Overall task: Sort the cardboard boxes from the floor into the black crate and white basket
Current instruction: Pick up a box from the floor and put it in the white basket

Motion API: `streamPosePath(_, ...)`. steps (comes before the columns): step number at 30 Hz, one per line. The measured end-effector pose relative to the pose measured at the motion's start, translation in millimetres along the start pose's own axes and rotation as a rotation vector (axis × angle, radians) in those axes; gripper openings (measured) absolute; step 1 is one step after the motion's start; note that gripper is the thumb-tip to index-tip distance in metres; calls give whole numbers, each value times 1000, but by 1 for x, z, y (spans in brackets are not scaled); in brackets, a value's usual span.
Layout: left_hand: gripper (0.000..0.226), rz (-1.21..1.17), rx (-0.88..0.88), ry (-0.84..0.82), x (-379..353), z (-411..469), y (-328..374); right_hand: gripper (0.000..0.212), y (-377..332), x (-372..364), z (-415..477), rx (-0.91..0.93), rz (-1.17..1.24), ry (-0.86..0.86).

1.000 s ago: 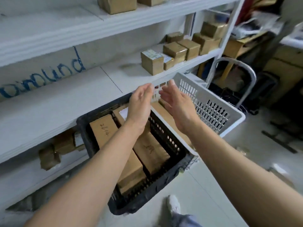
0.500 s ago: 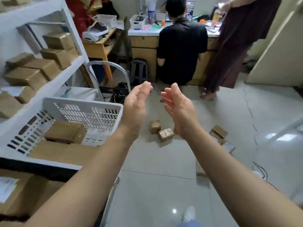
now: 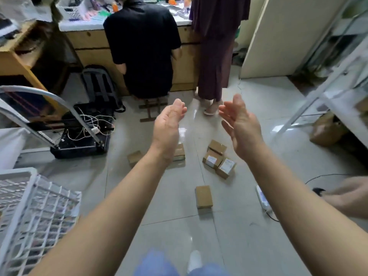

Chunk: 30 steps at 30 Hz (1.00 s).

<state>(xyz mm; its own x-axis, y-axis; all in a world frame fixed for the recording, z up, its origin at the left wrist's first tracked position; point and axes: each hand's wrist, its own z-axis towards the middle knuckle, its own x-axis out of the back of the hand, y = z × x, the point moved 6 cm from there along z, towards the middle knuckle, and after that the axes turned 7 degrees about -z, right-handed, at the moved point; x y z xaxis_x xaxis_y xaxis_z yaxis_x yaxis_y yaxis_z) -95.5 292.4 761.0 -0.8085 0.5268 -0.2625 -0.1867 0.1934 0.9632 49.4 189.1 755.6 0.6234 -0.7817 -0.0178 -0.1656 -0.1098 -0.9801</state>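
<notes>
Left hand (image 3: 168, 128) and right hand (image 3: 242, 126) both spread, palms facing, holding nothing — raised over the floor (image 3: 229, 236). Cardboard boxes (image 3: 216, 158) lie scattered on the tiles beneath; white basket (image 3: 35, 200) at lower left.

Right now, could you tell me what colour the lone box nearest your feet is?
The lone box is plain brown; the head view shows it.

Both bare forearms extended forward, roughly parallel. Left hand (image 3: 169, 124) raised, palm facing inward, fingers straight and together, empty. Right hand (image 3: 242, 124) mirrors it, palm inward, fingers relaxed, empty. Hands apart, not touching each other.
</notes>
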Motion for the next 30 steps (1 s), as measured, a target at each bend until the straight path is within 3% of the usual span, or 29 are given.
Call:
streamPosePath(8, 29, -23, 107, 56, 3, 93, -36, 38, 20, -9, 88, -92, 0, 28)
streamPosePath(17, 34, 7, 223, 205, 68, 235, -75, 40, 54, -109, 218, -194, -157, -73)
streamPosePath(23, 28, 45, 287, 275, 107, 303, -119, 41, 104, -151, 291, -286, -258, -134)
streamPosePath(30, 28, 63, 395, 430, 156, 343, -216, 43, 196, -168, 368, -399, -400, -223)
